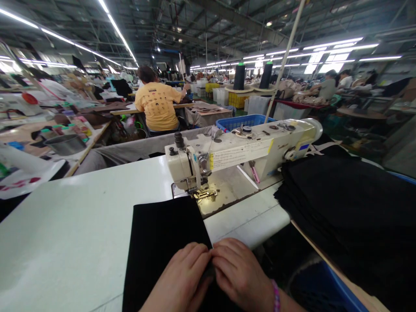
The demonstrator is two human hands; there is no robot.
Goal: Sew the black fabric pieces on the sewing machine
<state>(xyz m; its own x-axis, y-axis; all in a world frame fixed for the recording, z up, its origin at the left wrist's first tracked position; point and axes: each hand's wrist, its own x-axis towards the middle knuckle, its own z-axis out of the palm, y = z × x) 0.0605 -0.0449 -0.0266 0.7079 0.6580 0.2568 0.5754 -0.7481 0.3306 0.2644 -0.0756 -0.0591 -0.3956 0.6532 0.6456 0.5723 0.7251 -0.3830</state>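
Note:
A black fabric panel point(159, 234) lies on the pale work table, its far edge reaching the needle area of a white sewing machine point(240, 151). Along the panel's right edge, near the table's front, my left hand point(185, 273) is closed, pinching the cloth. My right hand point(238, 271), with a beaded bracelet at the wrist, meets it fingertip to fingertip and pinches the same edge. The fingertips and the cloth between them are partly hidden. A brass guide point(206, 195) sits on the machine bed beside the panel's far corner.
To the right is a stack of black fabric point(341, 190). Pink-handled snips point(254, 172) rest on the machine bed. A blue basket point(243, 122) stands behind the machine. A person in a yellow shirt point(158, 106) sits ahead. A metal bowl point(66, 145) is at left.

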